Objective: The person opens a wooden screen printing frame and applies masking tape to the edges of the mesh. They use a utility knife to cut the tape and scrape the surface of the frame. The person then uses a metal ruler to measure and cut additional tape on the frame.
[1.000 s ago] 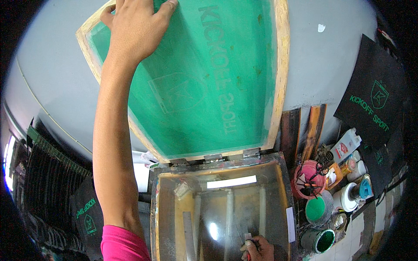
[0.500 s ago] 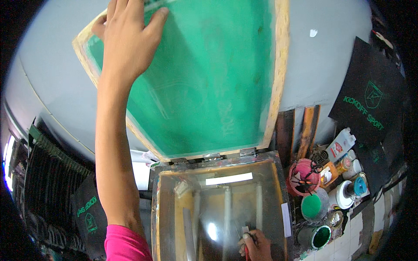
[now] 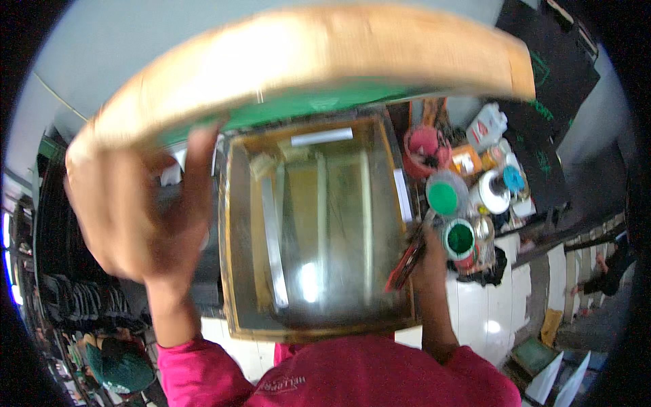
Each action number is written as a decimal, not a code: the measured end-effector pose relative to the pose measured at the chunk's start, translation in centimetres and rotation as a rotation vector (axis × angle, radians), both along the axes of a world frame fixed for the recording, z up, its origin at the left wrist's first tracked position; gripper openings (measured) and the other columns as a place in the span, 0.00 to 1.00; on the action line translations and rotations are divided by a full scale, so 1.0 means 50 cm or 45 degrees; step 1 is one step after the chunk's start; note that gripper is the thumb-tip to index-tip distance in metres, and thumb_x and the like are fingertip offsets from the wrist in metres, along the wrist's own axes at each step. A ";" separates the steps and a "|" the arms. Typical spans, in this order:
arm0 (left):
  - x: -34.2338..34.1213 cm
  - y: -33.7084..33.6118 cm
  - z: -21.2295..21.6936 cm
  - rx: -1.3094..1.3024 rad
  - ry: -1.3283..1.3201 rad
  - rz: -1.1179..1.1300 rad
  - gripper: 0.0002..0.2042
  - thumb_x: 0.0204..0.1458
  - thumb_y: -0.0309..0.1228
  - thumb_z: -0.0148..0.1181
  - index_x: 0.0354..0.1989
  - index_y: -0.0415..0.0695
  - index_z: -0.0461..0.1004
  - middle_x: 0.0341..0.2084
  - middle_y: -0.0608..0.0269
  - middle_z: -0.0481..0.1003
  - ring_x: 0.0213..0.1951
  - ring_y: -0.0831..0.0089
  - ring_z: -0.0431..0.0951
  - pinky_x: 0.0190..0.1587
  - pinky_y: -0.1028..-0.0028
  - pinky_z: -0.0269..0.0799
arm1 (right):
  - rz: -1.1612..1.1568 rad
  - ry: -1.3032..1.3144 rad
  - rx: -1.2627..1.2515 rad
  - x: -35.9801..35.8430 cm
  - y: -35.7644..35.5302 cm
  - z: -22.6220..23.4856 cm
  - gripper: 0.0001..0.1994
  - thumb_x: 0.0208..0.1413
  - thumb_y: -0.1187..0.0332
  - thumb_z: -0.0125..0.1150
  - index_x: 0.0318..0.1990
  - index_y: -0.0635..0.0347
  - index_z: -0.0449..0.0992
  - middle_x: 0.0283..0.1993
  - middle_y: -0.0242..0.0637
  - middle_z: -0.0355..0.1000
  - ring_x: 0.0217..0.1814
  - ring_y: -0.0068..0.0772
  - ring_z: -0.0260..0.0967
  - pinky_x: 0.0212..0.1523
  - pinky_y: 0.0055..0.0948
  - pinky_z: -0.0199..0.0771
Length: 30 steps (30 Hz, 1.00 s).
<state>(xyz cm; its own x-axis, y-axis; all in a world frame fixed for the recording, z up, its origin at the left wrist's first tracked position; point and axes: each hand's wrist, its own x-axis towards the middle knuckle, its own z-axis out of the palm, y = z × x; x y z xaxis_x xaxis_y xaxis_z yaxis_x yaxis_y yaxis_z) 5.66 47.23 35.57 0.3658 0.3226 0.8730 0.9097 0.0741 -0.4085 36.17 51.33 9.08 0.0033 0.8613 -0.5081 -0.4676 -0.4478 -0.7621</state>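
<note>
My left hand (image 3: 129, 210), blurred by motion, grips the near left part of a wooden-framed printing screen (image 3: 305, 51). The screen is tilted up, its wooden edge toward me, and a strip of its green mesh (image 3: 305, 100) shows beneath. Below it lies a glass-topped box table (image 3: 228, 237) with pale bars visible under the glass. At the table's right edge, my right hand (image 3: 431, 261) is closed around a narrow red and black tool (image 3: 405, 264); its exact kind is unclear. White strips (image 3: 322, 137) are stuck on the table's far and right sides.
Right of the table stand a tub of green ink (image 3: 442, 199), a can of dark green ink (image 3: 460, 239), a pink bowl (image 3: 427, 148) and a white jug (image 3: 487, 127). Black printed sheets (image 3: 549, 136) hang at right. Dark stacked material (image 3: 57, 224) fills the left.
The screen has swung down toward me with my left hand on its frame. My right hand has moved from over the glass to the table's right edge. My view has tilted lower.
</note>
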 end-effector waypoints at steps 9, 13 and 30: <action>0.141 -0.349 -0.364 -0.752 -0.878 -0.140 0.08 0.49 0.22 0.68 0.37 0.32 0.82 0.30 0.49 0.82 0.29 0.57 0.82 0.33 0.64 0.74 | 0.183 0.263 0.206 0.125 -0.098 0.094 0.24 0.71 0.54 0.47 0.64 0.62 0.68 0.59 0.42 0.74 0.61 0.38 0.72 0.58 0.40 0.74; 0.169 -0.394 -0.463 -0.894 -1.073 -0.105 0.10 0.45 0.21 0.68 0.37 0.34 0.83 0.32 0.52 0.82 0.33 0.59 0.82 0.39 0.63 0.73 | 0.335 0.148 0.132 0.157 -0.145 0.038 0.23 0.73 0.55 0.45 0.67 0.60 0.67 0.63 0.43 0.72 0.62 0.41 0.72 0.63 0.44 0.71; 0.195 -0.478 -0.588 -0.870 -3.227 -0.443 0.24 0.53 0.25 0.68 0.59 0.42 0.71 0.53 0.54 0.76 0.52 0.60 0.78 0.58 0.62 0.71 | 0.457 0.063 -0.092 0.153 -0.159 -0.005 0.41 0.52 0.53 0.69 0.68 0.71 0.61 0.60 0.50 0.72 0.60 0.45 0.74 0.62 0.43 0.75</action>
